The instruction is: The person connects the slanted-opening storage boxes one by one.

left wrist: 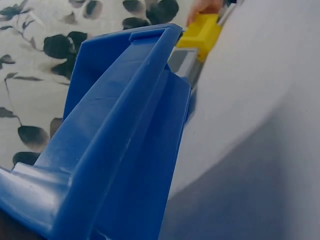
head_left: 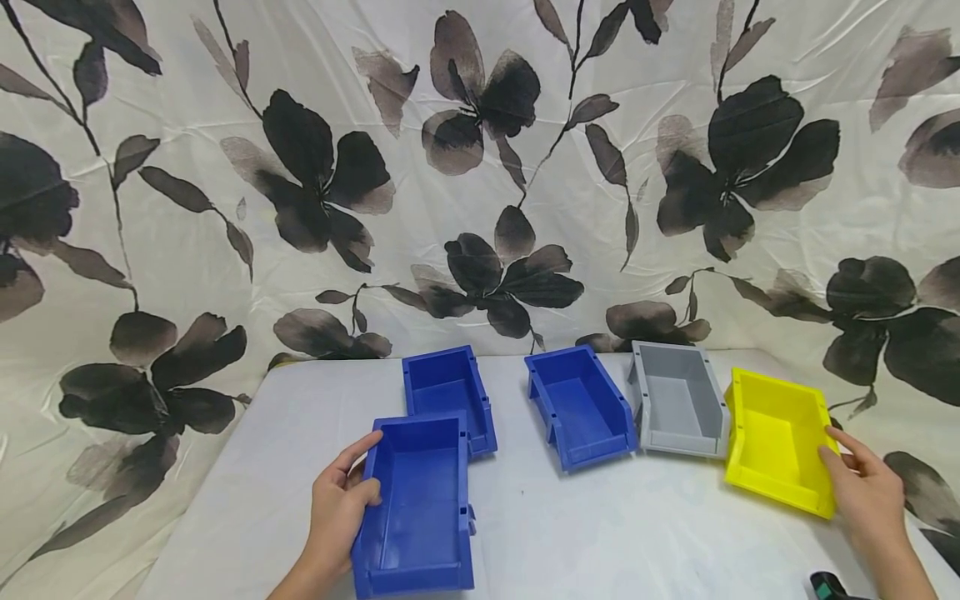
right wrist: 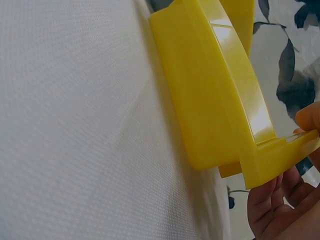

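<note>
My left hand [head_left: 339, 504] grips the left side wall of a blue storage bin [head_left: 422, 500], thumb over the rim on the inside. That bin is held above the table in the left wrist view, its shadow falling on the cloth. In the head view it overlaps a second blue bin [head_left: 444, 379] behind it. At the far right, my right hand [head_left: 870, 492] pinches the right wall of a yellow bin [head_left: 780, 442]. The right wrist view shows the yellow bin [right wrist: 200, 90] close over the cloth, with fingers beneath its edge and the thumb above.
A third blue bin [head_left: 581, 408] stands right of centre, beside a grey bin [head_left: 681, 400] that is next to the yellow one. White cloth covers the table [head_left: 555, 533]. A small black device [head_left: 828, 586] lies at the front right. A floral curtain [head_left: 480, 183] hangs behind.
</note>
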### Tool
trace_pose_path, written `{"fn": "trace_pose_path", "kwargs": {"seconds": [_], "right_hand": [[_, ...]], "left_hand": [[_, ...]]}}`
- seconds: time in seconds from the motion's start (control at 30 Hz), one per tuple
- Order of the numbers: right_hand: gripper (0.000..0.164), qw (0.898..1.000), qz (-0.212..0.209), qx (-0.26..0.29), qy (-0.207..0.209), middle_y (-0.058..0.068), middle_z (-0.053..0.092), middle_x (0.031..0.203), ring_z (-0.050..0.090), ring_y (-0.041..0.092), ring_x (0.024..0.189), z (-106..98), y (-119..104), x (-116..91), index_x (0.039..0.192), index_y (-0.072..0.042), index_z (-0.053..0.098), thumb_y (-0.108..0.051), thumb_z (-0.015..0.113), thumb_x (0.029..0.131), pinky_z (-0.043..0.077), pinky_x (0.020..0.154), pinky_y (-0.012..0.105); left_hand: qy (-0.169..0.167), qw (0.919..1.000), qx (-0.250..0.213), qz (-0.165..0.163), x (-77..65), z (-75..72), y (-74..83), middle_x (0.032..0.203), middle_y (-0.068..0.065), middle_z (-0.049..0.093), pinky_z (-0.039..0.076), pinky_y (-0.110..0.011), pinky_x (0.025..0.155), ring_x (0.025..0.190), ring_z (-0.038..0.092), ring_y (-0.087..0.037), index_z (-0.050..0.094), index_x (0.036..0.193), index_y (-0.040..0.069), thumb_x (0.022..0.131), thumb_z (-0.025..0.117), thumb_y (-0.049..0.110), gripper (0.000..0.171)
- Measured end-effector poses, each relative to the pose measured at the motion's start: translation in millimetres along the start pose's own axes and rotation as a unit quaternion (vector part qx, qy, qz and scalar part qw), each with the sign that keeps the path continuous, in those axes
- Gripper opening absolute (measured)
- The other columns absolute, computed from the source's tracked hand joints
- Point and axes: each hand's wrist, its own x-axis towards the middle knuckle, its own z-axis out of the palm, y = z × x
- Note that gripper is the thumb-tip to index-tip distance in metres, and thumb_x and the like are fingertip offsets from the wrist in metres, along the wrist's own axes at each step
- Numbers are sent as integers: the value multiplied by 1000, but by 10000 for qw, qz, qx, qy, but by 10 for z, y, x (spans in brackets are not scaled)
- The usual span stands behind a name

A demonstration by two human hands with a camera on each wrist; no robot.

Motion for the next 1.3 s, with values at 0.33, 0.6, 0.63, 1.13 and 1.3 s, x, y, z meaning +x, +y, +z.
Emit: {"fn": "trace_pose_path", "kwargs": {"seconds": [0.33, 0.6, 0.63, 1.13, 1.3], "right_hand": [[53, 10000, -56, -66, -15, 12, 41, 108, 39, 24, 90, -3, 16, 9, 150, -14, 36, -29, 46, 101, 39, 52, 17], [53, 10000, -68, 6, 30, 10, 42, 107, 40, 20, 87, -14, 30, 14, 150, -16, 37, -30, 47, 100, 40, 52, 18], [53, 10000, -67, 7, 28, 10, 42, 107, 40, 20, 88, -15, 30, 15, 150, -16, 37, -30, 47, 100, 40, 52, 17], [52, 10000, -79, -57, -3, 11, 41, 108, 39, 22, 90, -9, 25, 8, 151, -16, 36, -30, 46, 101, 40, 52, 18], [52, 9998, -129, -128, -12, 12, 41, 109, 39, 25, 92, -6, 13, -8, 150, -14, 35, -29, 45, 102, 39, 51, 17]], "left_hand": [[-280, 9992, -271, -11, -53, 128, -133, 144, -22, 41, 48, -36, 76, 122, 45, -36, 50, 138, 0, 64, 40, -20, 77], [-314, 9991, -266, 37, -81, 197, -188, 141, -22, 44, 50, -37, 78, 120, 48, -36, 52, 136, 0, 62, 41, -20, 78], [-322, 9991, -290, 26, -85, 205, -195, 142, -21, 44, 50, -36, 79, 120, 48, -35, 52, 136, 0, 62, 42, -20, 78], [-231, 9995, -184, -134, -84, 244, -312, 142, -20, 45, 46, -31, 81, 122, 47, -34, 51, 137, 0, 61, 42, -19, 79], [-185, 9998, -15, -119, -61, 213, -354, 144, -18, 43, 45, -28, 83, 127, 44, -32, 51, 137, 0, 61, 43, -19, 78]]}}
